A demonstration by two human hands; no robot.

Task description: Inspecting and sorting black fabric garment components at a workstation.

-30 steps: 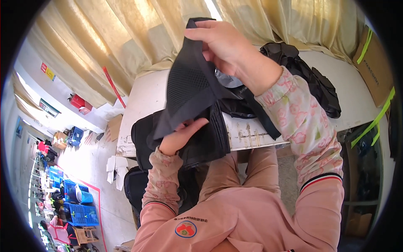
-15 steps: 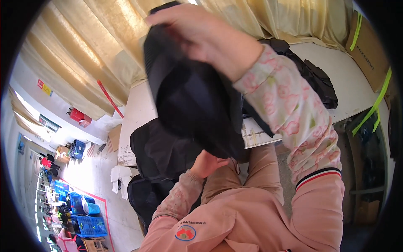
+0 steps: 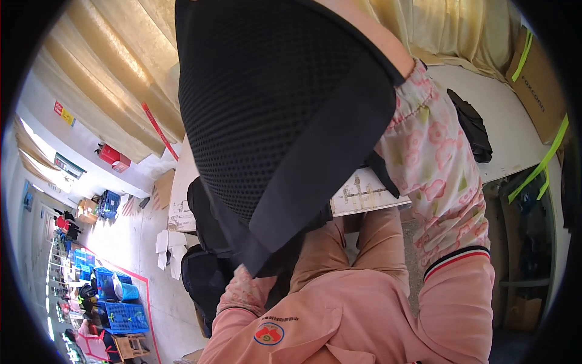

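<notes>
A large black fabric piece [image 3: 260,91], with a mesh face and a smooth band along its lower right edge, is held up close in front of me, above the table. My right hand [image 3: 373,27] reaches behind its upper edge; the wrist shows and the fingers are hidden. The raised piece hangs from that hand. At its lower corner is my left sleeve [image 3: 242,294], and the piece covers the left hand's fingers. Below and to the left, black bags [image 3: 203,276] are partly covered by it.
The white table [image 3: 509,121] runs behind the piece, with a black folded item [image 3: 470,124] on its right part. A cardboard box [image 3: 533,85] stands at the far right, by yellow-green straps [image 3: 545,158]. Curtains [image 3: 121,67] hang behind. Blue crates [image 3: 127,315] stand on the floor at left.
The black piece has been turned and spread, so its mesh face now fills the upper middle. My right hand has gone behind it, and the left hand has become hidden.
</notes>
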